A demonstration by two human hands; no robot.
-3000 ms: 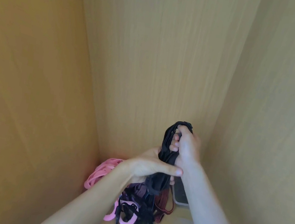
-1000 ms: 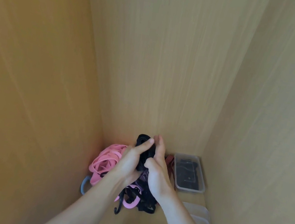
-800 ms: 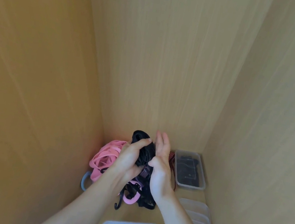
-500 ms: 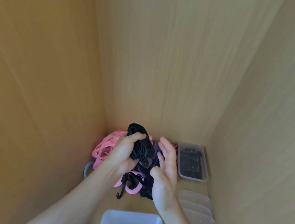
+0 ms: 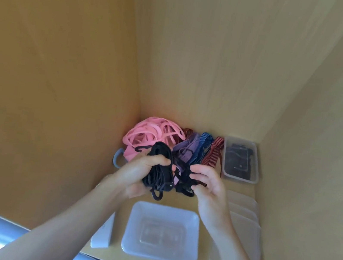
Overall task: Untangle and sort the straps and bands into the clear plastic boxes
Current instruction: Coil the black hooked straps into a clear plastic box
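your left hand [image 5: 136,172] is wrapped round a black strap bundle [image 5: 157,173], fingers curled over its top, with a loop hanging out below the palm. your right hand [image 5: 209,187] sits just beside it, fingers bent, forefinger and thumb pinching loose strands of the dark tangle [image 5: 185,178] that runs between the two hands. both hands hover above the shelf floor [image 5: 179,201], over the near edge of the heap.

behind them the heap fills the back left corner. pink bands [image 5: 147,133] lie against the left wall with a black hook [image 5: 141,148] on them. purple straps [image 5: 186,149], a blue strap [image 5: 204,144] and a red striped strap [image 5: 214,151] fan toward the right. a grey loop [image 5: 116,158] pokes out by the left wall. at the back right a clear box [image 5: 256,166] holds dark items, too murky to name.

in front of your hands an empty clear box [image 5: 166,208] stands open, with a small white card [image 5: 103,235] just left of it. a stack of clear trays or lids [image 5: 245,210], you cannot tell which, runs along the right wall, partly hidden by your right forearm.
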